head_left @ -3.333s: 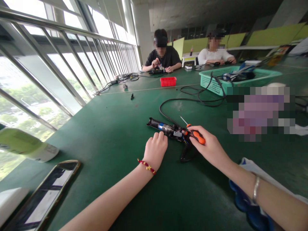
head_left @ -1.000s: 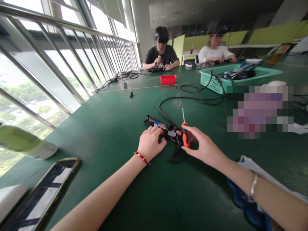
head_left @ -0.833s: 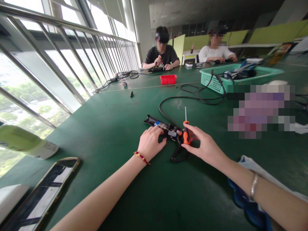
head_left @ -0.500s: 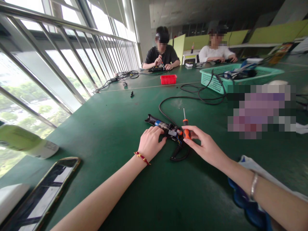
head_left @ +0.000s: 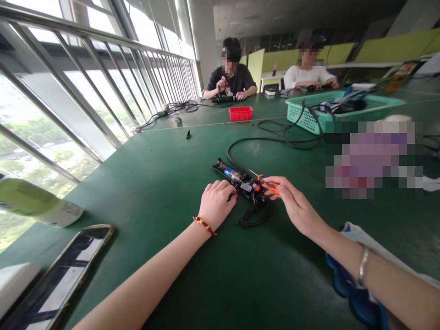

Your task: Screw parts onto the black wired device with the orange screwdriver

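On the green table lies an opened black corded device (head_left: 244, 183), its blue and silver cylinder, grey block, and blue and yellow wires exposed. My right hand (head_left: 292, 197) is closed around the orange-and-black handle of a screwdriver (head_left: 270, 184). The screwdriver lies slanted over the device's right end, its thin shaft pointing up and left beyond the far side. My left hand (head_left: 217, 200), with a red beaded bracelet at the wrist, is curled at the device's near left edge. Its fingertips are bent close to the casing; whether they pinch anything is hidden.
A black cord (head_left: 237, 145) curves from the device toward a teal basket (head_left: 305, 117) of parts. A red tray (head_left: 240, 113) and a small black piece (head_left: 188, 134) lie ahead. At left are a phone (head_left: 75, 270) and a green-and-white cup (head_left: 37, 201). Two people sit opposite.
The screwdriver has tipped from upright to slanting left, with my right hand turned over it. The device has shifted slightly right and away, and my left fingers have slipped back to its edge.
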`<state>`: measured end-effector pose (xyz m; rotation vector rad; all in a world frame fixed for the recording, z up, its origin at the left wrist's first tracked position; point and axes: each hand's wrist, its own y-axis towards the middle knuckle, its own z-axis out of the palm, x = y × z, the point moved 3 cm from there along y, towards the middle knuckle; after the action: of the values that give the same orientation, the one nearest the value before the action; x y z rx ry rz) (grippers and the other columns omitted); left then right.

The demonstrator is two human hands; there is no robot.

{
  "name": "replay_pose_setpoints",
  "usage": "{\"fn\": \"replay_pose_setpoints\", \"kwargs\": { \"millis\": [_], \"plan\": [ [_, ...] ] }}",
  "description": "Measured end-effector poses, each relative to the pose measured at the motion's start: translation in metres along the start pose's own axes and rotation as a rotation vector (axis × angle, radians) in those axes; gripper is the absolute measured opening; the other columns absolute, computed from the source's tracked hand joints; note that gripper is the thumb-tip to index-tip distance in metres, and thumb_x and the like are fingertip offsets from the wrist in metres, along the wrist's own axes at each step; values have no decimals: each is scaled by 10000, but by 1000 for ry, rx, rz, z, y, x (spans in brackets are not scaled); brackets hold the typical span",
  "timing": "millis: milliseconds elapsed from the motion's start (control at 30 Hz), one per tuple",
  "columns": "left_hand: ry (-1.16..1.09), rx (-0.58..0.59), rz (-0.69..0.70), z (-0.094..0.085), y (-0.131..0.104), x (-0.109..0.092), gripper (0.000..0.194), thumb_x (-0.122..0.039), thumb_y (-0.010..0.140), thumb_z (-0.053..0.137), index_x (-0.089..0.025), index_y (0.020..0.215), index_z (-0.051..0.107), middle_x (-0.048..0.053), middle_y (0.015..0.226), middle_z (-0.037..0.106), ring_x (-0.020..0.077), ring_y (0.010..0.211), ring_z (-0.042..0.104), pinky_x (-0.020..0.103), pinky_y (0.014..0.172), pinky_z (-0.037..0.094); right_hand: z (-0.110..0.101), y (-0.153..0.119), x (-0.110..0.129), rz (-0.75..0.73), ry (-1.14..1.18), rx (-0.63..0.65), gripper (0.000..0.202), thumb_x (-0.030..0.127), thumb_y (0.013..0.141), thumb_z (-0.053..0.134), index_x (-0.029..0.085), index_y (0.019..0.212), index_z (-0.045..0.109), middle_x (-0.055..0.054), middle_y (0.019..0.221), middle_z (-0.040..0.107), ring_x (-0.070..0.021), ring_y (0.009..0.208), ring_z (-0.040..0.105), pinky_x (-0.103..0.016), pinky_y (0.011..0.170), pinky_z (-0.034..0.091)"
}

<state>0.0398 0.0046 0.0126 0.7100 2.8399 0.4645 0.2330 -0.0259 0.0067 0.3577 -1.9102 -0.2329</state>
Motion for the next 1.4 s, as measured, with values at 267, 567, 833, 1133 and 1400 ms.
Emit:
{"fn": "replay_pose_setpoints", "kwargs": {
  "millis": [267,567,833,1133,1400],
  "plan": [
    [-166,-149,140,-6,-1,-4,143,-260,877,491,-195,869,618,33,930,614,146,849,564,275,757,465,-2,0,1,4,-23,-9,377,462,927,295,237,1124,525,-58,1094,625,-188,917,627,-369,837,492],
    [-389,-215,222,-8,-4,-5,150,-275,883,498,-204,885,630,18,883,672,126,837,598,250,761,492,0,-1,9,13,-101,47,322,426,885,420,224,1112,526,-62,1063,616,-190,918,609,-346,827,497],
    [-414,-224,245,-6,-1,-15,136,-236,874,511,-189,883,638,17,880,677,129,839,598,248,766,495,5,0,7,-111,-275,25,382,204,736,592,218,1107,499,-61,1071,572,-196,957,571,-355,877,462],
    [-334,-186,216,-4,1,-15,172,-237,895,467,-198,902,634,22,909,671,137,870,588,259,774,496,3,0,8,-65,-219,-13,319,221,805,516,225,1122,495,-63,1107,600,-199,995,593,-371,912,455],
    [-114,-204,191,-8,2,-18,229,-297,908,445,-218,884,658,22,858,666,141,800,565,266,702,452,1,0,11,-58,-219,-34,266,267,832,499,223,1092,534,-65,1101,625,-204,990,606,-325,839,489]
  ]
}}
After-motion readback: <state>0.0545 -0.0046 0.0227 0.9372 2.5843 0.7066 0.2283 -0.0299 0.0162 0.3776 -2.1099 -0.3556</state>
